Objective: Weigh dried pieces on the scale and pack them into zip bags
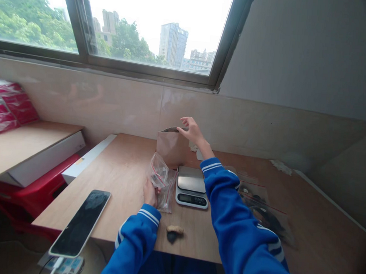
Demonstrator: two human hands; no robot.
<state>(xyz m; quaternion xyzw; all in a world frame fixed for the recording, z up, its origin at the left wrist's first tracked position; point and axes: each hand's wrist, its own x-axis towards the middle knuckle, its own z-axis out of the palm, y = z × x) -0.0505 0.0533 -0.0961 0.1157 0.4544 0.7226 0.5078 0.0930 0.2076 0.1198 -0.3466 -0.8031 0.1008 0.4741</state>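
Observation:
My left hand is closed on a clear zip bag, which it holds up over the table. More clear zip bags lie flat just right of that hand. My right hand is raised at the mouth of a brown paper bag, its fingers apart and nothing visible in them. The paper bag stands upright with its top open; what is inside is hidden. In front of it sits a kitchen scale with a bare steel plate and lit display. A tan and dark mushroom-like piece lies near the front edge.
A phone lies over the table's left edge, above a power strip. Filled clear bags lie to the right, partly behind my right sleeve. A red stool and second table with pink packs stand left.

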